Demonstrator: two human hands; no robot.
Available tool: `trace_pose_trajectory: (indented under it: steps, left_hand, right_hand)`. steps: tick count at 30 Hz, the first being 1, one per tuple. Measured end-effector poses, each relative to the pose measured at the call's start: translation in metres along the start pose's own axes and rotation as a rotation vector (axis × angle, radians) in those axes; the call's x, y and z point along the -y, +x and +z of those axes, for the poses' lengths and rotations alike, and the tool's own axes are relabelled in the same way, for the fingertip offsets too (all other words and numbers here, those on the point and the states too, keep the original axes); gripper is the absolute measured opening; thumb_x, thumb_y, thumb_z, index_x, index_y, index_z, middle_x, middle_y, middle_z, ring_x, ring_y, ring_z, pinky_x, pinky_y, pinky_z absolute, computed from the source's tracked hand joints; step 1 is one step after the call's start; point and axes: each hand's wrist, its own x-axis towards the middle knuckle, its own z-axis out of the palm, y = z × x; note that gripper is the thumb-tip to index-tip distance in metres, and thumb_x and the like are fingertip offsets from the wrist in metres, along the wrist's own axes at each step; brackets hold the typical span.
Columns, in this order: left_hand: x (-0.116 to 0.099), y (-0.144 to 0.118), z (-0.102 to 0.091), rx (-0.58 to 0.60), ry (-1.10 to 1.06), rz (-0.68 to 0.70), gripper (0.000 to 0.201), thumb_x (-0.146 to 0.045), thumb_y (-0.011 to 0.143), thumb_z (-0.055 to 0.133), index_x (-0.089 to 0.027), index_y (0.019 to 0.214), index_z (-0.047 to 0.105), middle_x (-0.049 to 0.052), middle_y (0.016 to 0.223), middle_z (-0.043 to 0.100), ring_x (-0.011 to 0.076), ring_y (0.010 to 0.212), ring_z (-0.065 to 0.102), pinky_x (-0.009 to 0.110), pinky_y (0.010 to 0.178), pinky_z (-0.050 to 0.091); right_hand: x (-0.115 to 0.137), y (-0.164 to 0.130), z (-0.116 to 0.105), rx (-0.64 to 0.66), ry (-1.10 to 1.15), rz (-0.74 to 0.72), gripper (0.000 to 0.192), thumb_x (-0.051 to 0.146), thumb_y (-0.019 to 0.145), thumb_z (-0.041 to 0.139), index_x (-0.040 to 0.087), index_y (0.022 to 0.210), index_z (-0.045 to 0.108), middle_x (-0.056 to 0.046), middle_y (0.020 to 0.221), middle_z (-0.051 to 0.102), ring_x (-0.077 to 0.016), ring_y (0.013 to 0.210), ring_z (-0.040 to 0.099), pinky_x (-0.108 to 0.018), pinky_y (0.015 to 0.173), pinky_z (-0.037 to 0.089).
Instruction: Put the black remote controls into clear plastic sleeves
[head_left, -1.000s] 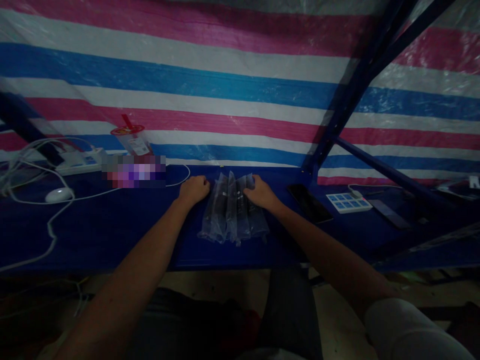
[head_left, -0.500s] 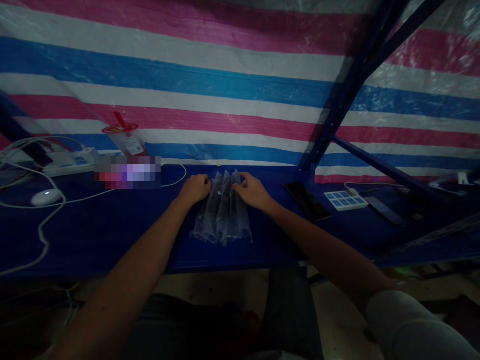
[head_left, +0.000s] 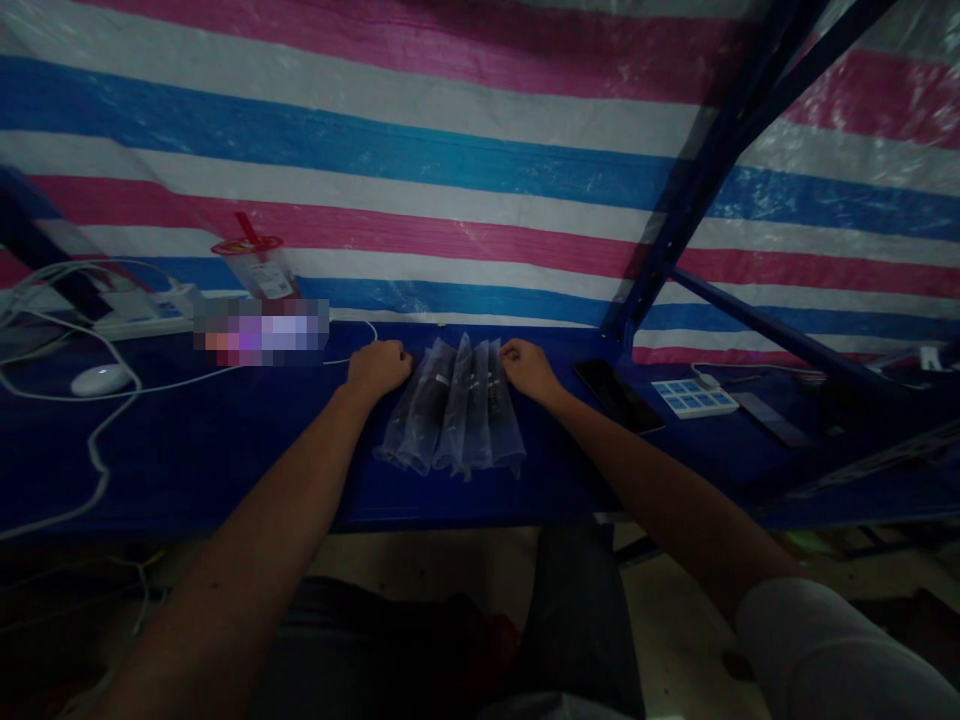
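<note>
A translucent plastic bag, gathered into several upright pleats, lies on the blue table in front of me. Small light markings show on its film. My left hand is closed at its upper left edge, fingers curled in. At the upper right edge my right hand pinches the film between thumb and fingers. The pleats fan out between the two hands, and the lower ends hang loose toward the table's front edge.
On the blue table, white cables, a computer mouse, a power strip and a lidded cup stand left. Rightward lie a black phone, a white-and-blue panel and another phone. A striped sheet hangs behind.
My hands have moved apart, the right one outward to the right. The pleated bag is spread wider between them.
</note>
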Motion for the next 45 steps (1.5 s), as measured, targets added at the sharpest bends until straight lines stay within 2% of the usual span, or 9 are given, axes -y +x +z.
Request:
trace_pose_trajectory:
  steps: [5, 9, 12, 18, 32, 45]
  left_hand:
    - [0.003, 0.002, -0.002, 0.067, 0.052, 0.045, 0.045, -0.043, 0.090, 0.042, -0.018, 0.107, 0.075, 0.020, 0.114, 0.074, 0.0365, 0.107, 0.069, 0.043, 0.089, 0.052]
    - [0.006, 0.005, -0.002, 0.094, 0.071, 0.071, 0.046, -0.045, 0.089, 0.042, -0.018, 0.105, 0.075, 0.020, 0.115, 0.074, 0.0363, 0.106, 0.069, 0.043, 0.087, 0.053]
    - [0.007, 0.005, -0.002, 0.100, 0.075, 0.059, 0.046, -0.047, 0.089, 0.043, -0.018, 0.102, 0.076, 0.019, 0.114, 0.075, 0.0354, 0.106, 0.070, 0.041, 0.088, 0.053]
    - [0.008, 0.004, -0.003, 0.091, 0.035, 0.032, 0.045, -0.047, 0.088, 0.045, -0.018, 0.098, 0.078, 0.018, 0.110, 0.076, 0.0351, 0.106, 0.070, 0.041, 0.088, 0.054]
    - [0.012, 0.005, 0.000, 0.076, -0.105, 0.013, 0.039, -0.045, 0.086, 0.048, -0.021, 0.091, 0.079, 0.015, 0.103, 0.078, 0.0354, 0.101, 0.071, 0.044, 0.087, 0.054]
    - [0.008, 0.003, -0.005, 0.098, -0.084, 0.019, 0.042, -0.044, 0.088, 0.046, -0.020, 0.097, 0.079, 0.014, 0.108, 0.077, 0.0337, 0.105, 0.070, 0.042, 0.090, 0.054]
  right_hand:
    - [-0.011, 0.007, -0.017, -0.038, -0.227, 0.060, 0.019, 0.015, 0.089, 0.052, 0.016, 0.092, 0.071, -0.013, 0.101, 0.075, -0.0228, 0.099, 0.069, -0.031, 0.090, 0.049]
    - [-0.018, 0.008, -0.024, -0.042, -0.371, 0.123, 0.021, 0.021, 0.091, 0.052, 0.014, 0.098, 0.071, -0.020, 0.108, 0.073, -0.0305, 0.106, 0.069, -0.039, 0.093, 0.050]
    - [-0.017, 0.006, -0.024, -0.012, -0.439, 0.125, 0.023, 0.025, 0.092, 0.053, 0.014, 0.100, 0.071, -0.021, 0.109, 0.073, -0.0328, 0.107, 0.069, -0.040, 0.092, 0.051]
    - [-0.013, 0.002, -0.023, 0.030, -0.499, 0.091, 0.024, 0.029, 0.093, 0.052, 0.016, 0.103, 0.069, -0.019, 0.108, 0.073, -0.0342, 0.105, 0.070, -0.043, 0.089, 0.052]
    - [-0.017, 0.006, -0.020, 0.050, -0.526, 0.096, 0.022, 0.030, 0.091, 0.053, 0.018, 0.097, 0.070, -0.016, 0.105, 0.074, -0.0316, 0.102, 0.071, -0.039, 0.086, 0.052]
    - [-0.014, 0.005, -0.020, 0.071, -0.553, 0.110, 0.024, 0.032, 0.091, 0.054, 0.017, 0.098, 0.070, -0.016, 0.108, 0.075, -0.0299, 0.106, 0.070, -0.035, 0.088, 0.051]
